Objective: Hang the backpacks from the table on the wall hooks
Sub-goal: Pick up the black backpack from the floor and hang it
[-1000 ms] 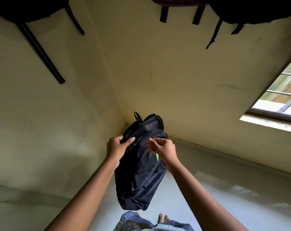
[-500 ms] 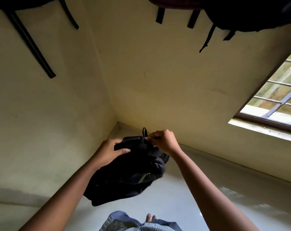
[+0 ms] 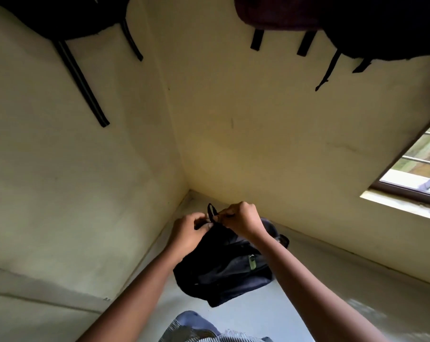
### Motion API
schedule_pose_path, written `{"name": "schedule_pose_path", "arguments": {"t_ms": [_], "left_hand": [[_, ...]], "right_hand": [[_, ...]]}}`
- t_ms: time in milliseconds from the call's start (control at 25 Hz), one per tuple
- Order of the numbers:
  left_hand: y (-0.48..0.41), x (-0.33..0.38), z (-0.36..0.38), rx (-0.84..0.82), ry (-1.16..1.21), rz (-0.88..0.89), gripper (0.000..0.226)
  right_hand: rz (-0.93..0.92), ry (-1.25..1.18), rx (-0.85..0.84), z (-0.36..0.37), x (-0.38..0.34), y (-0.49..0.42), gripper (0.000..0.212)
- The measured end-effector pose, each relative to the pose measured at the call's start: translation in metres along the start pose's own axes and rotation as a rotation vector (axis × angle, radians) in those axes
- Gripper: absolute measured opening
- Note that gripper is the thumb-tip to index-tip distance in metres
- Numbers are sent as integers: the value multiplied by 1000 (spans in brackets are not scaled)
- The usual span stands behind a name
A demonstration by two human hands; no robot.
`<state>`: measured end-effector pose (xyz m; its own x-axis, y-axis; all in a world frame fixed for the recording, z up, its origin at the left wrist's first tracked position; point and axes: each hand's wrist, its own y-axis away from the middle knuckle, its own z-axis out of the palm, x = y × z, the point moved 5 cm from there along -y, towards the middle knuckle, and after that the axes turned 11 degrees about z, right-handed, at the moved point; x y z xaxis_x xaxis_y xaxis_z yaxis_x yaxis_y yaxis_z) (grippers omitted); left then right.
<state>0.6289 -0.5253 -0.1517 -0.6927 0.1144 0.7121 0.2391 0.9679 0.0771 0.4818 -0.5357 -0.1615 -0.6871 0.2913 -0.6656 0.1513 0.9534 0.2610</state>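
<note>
A dark navy backpack (image 3: 223, 270) with a small green tab hangs in front of me near the room corner, above the floor. My left hand (image 3: 190, 230) grips its top edge. My right hand (image 3: 241, 218) pinches the base of the small black top loop (image 3: 211, 211), which sticks up between the two hands. Hanging bags show at the top of the view: a black one (image 3: 61, 18) on the left wall, a maroon one (image 3: 278, 13) and another black one (image 3: 386, 28) on the right wall. The hooks themselves are out of view.
Two yellow walls meet in a corner (image 3: 184, 183) straight ahead. Long black straps (image 3: 83, 85) dangle from the left bag. A barred window (image 3: 416, 178) opens in the right wall. Grey floor lies below, with my clothing at the bottom edge.
The backpack swung from upright to lying tilted, then was drawn in. My left hand slid to the top beside the right. Both hands now close around the top loop.
</note>
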Motion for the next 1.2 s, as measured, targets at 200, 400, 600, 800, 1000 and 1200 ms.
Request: {"name": "schedule_pose_path", "arguments": {"t_ms": [200, 400, 600, 800, 1000, 1200], "left_hand": [[-43, 8, -29, 199, 240, 31, 22], [-117, 44, -114, 319, 121, 234, 18], [-191, 76, -222, 443, 119, 433, 14], [-240, 109, -308, 532, 168, 596, 13], [-286, 154, -380, 588, 194, 789, 10], [-344, 213, -425, 568, 235, 895, 13]], "right_hand": [[-116, -25, 74, -41, -48, -22, 20], [-239, -140, 203, -88, -125, -67, 17], [-379, -209, 304, -136, -233, -118, 17], [-484, -308, 362, -178, -316, -158, 17], [-540, -247, 596, -230, -379, -174, 17], [-516, -311, 796, -285, -422, -202, 21]]}}
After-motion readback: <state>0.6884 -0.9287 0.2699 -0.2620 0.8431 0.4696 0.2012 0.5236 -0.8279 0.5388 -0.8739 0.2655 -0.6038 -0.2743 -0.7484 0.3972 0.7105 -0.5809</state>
